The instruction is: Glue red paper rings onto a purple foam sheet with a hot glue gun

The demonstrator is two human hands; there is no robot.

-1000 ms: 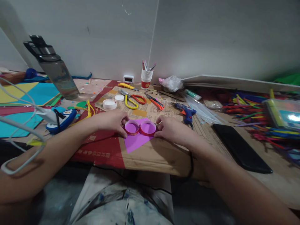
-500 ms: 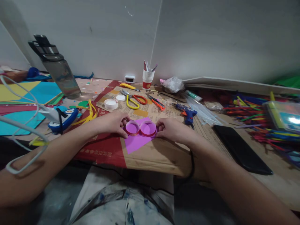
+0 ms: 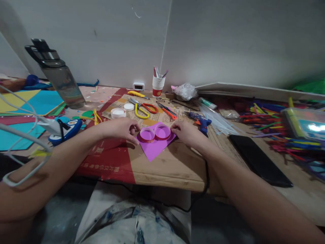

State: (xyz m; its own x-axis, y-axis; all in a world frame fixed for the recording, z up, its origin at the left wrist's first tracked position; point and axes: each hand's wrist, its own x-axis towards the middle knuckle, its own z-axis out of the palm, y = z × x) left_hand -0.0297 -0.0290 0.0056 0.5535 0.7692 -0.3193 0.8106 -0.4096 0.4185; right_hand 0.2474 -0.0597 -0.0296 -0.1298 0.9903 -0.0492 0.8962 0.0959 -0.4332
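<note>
A sheet of purple paper (image 3: 151, 152) lies with one corner towards me on the cardboard. On it two short paper rings stand side by side: a left ring (image 3: 147, 139) and a right ring (image 3: 163, 137), both pale inside and red outside. My left hand (image 3: 124, 130) is at the paper's left corner beside the left ring, thumb and forefinger apart, with the thumb at the paper's edge. My right hand (image 3: 184, 132) has its fingers closed on the paper's right corner, close to the right ring.
Behind the paper lie yellow-and-red scissors (image 3: 142, 113), orange-handled pliers (image 3: 169, 112) and a blue glue gun (image 3: 203, 124). A water bottle (image 3: 59, 79) stands left and a black phone (image 3: 259, 161) lies right. A white cable (image 3: 38, 142) hangs by my left forearm.
The purple paper has turned, and its near corner has moved right. Both rings have shifted slightly with it. My left thumb and forefinger are further from the left ring.
</note>
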